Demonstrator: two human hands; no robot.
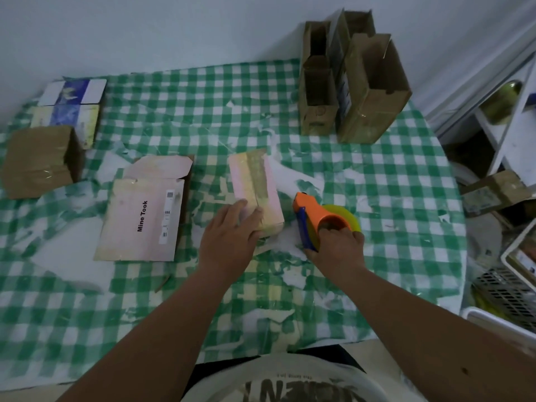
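A small pale pink box [255, 184] with a strip of tape down its top lies in the middle of the green checked tablecloth [377, 175]. My left hand [229, 236] rests flat on the box's near end, fingers straight. Just right of the box, my right hand [336, 248] grips an orange and blue tape dispenser [313, 216] that carries a yellowish tape roll [348, 216]. The dispenser stands on the cloth, apart from the box.
A flat pink carton marked "Mine Took" [142, 216] lies to the left. A brown box [40, 161] and blue and white boxes [72, 105] sit far left. Three open brown boxes [362, 91] stand at the back right. Baskets [507, 288] and shelves lie past the right edge.
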